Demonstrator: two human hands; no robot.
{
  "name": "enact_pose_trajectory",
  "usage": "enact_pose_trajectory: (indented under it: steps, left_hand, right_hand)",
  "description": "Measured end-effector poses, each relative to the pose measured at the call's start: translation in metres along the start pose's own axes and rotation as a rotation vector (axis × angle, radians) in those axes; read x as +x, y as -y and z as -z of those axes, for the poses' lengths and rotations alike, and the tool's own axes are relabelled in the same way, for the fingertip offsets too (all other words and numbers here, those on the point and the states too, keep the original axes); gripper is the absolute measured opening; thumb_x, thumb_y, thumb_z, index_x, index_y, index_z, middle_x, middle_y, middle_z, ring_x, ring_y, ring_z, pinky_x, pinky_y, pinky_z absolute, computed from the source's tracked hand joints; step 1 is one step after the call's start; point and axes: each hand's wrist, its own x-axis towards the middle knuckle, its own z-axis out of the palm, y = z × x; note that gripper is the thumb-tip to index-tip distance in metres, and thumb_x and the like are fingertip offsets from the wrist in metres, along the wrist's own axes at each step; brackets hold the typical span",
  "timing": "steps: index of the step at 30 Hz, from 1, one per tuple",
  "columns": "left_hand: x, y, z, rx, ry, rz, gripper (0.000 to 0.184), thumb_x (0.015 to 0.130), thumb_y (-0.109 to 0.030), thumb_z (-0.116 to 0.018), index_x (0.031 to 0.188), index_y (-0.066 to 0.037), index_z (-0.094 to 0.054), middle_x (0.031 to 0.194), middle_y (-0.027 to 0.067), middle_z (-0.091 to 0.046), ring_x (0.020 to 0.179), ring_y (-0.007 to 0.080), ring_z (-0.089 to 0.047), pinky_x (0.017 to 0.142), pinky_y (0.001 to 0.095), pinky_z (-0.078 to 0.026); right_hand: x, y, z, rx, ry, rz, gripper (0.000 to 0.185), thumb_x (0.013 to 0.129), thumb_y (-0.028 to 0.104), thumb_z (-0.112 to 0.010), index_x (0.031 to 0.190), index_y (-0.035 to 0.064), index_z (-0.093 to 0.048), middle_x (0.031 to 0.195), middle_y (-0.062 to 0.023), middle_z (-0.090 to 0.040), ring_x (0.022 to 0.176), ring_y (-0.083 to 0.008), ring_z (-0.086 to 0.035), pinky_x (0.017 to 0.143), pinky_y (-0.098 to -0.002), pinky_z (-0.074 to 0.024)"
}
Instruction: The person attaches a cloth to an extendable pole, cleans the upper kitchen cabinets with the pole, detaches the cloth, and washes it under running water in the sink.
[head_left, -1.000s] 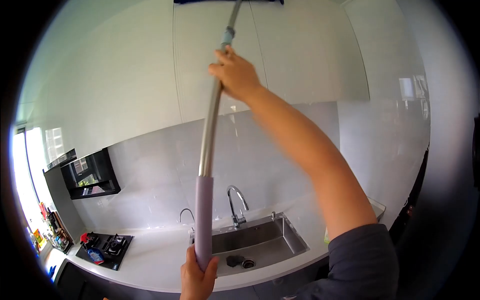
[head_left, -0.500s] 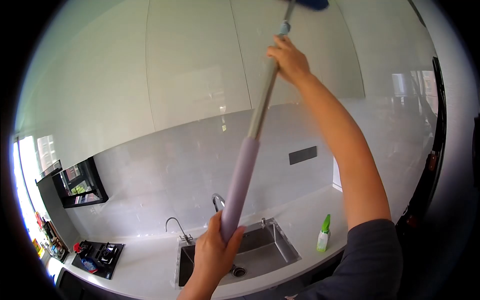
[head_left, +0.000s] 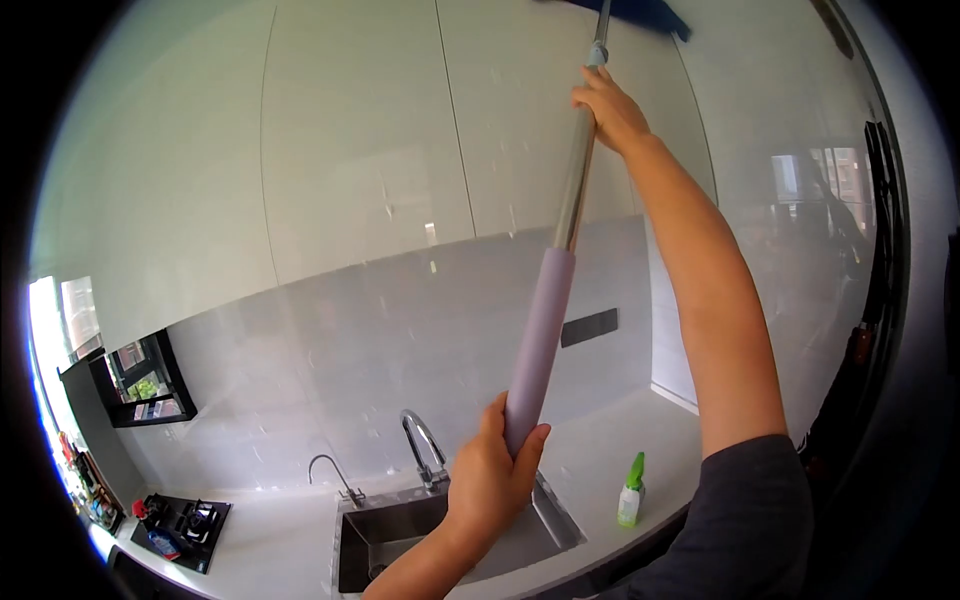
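Note:
A flat mop (head_left: 575,190) with a metal pole and a lilac grip slants up across the view. Its blue head (head_left: 640,14) lies against the upper part of the white cabinet doors (head_left: 350,130), partly cut off by the top edge. My left hand (head_left: 490,478) is wrapped round the bottom of the lilac grip, above the sink. Higher up, my right hand (head_left: 612,108) holds the metal pole just below its grey joint, with the arm stretched upward.
Below are a steel sink (head_left: 345,550) with a large tap (head_left: 425,450) and a thin tap (head_left: 335,470). A green-topped spray bottle (head_left: 630,495) stands on the white counter (head_left: 270,540). A black gas hob (head_left: 190,525) with another bottle (head_left: 162,542) is at left.
The mop and both hands have shifted right in the view, and more of the blue head shows. The view itself has turned slightly, so the cabinets and sink appear further left.

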Motion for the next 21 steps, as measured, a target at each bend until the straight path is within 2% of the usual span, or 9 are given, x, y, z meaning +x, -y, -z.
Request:
enact_pose_trajectory:
  steps: [8, 10, 12, 15, 16, 19, 21]
  left_hand:
    - [-0.057, 0.016, 0.036, 0.055, -0.117, 0.024, 0.049, 0.083, -0.027, -0.063, 0.121, -0.001, -0.046, 0.077, 0.0181, -0.064, 0.066, 0.0321, -0.064, 0.061, 0.0375, -0.050]
    - [-0.075, 0.027, 0.056, 0.045, -0.122, 0.092, 0.050, 0.082, -0.027, -0.066, 0.120, -0.001, -0.047, 0.078, 0.0171, -0.064, 0.066, 0.0293, -0.065, 0.061, 0.0353, -0.050]
    - [-0.097, 0.034, 0.085, 0.037, -0.191, 0.071, 0.049, 0.081, -0.025, -0.067, 0.119, -0.001, -0.048, 0.077, 0.0162, -0.064, 0.065, 0.0273, -0.065, 0.061, 0.0333, -0.050]
    - [-0.132, 0.023, 0.133, 0.034, -0.240, 0.142, 0.045, 0.080, -0.019, -0.067, 0.117, -0.001, -0.051, 0.078, 0.0158, -0.064, 0.067, 0.0245, -0.065, 0.062, 0.0302, -0.049]
    - [-0.141, 0.025, 0.143, 0.066, -0.288, -0.004, 0.041, 0.083, -0.016, -0.062, 0.118, 0.001, -0.050, 0.067, 0.0030, -0.057, 0.053, 0.0086, -0.053, 0.049, 0.0233, -0.044]
    - [-0.183, 0.011, 0.170, -0.002, -0.333, 0.079, 0.041, 0.081, -0.013, -0.061, 0.118, 0.002, -0.050, 0.066, 0.0033, -0.056, 0.052, 0.0089, -0.053, 0.048, 0.0230, -0.043]
    - [-0.214, 0.022, 0.188, 0.002, -0.439, 0.137, 0.041, 0.078, -0.010, -0.059, 0.117, 0.003, -0.050, 0.065, 0.0037, -0.056, 0.051, 0.0094, -0.053, 0.046, 0.0229, -0.043]
  right_hand:
    - [0.003, 0.063, 0.030, 0.083, -0.079, 0.062, 0.016, 0.074, 0.002, -0.060, 0.080, 0.0138, -0.051, 0.140, -0.0141, -0.037, 0.131, -0.0353, -0.030, 0.088, -0.0395, -0.0469]
    - [0.011, 0.086, 0.050, 0.071, -0.088, 0.094, 0.016, 0.074, 0.003, -0.060, 0.081, 0.0140, -0.052, 0.139, -0.0147, -0.038, 0.131, -0.0359, -0.030, 0.087, -0.0402, -0.0474]
    - [0.021, 0.124, 0.070, 0.101, -0.079, 0.074, 0.015, 0.073, 0.004, -0.062, 0.081, 0.0141, -0.054, 0.138, -0.0161, -0.038, 0.130, -0.0378, -0.030, 0.087, -0.0409, -0.0474]
    - [0.038, 0.173, 0.097, 0.153, -0.114, 0.084, 0.012, 0.075, 0.005, -0.060, 0.080, 0.0144, -0.054, 0.137, -0.0178, -0.040, 0.129, -0.0398, -0.031, 0.088, -0.0409, -0.0463]
    - [0.042, 0.188, 0.105, 0.152, -0.114, 0.076, 0.011, 0.075, 0.005, -0.058, 0.078, 0.0145, -0.053, 0.136, -0.0183, -0.041, 0.129, -0.0395, -0.031, 0.087, -0.0406, -0.0456]
    - [0.049, 0.232, 0.130, 0.199, -0.157, 0.112, 0.010, 0.075, 0.007, -0.059, 0.077, 0.0157, -0.053, 0.135, -0.0188, -0.042, 0.129, -0.0403, -0.031, 0.086, -0.0408, -0.0465]
    - [0.055, 0.261, 0.150, 0.245, -0.205, 0.161, 0.009, 0.075, 0.009, -0.059, 0.077, 0.0164, -0.054, 0.132, -0.0190, -0.044, 0.125, -0.0404, -0.035, 0.082, -0.0413, -0.0485]
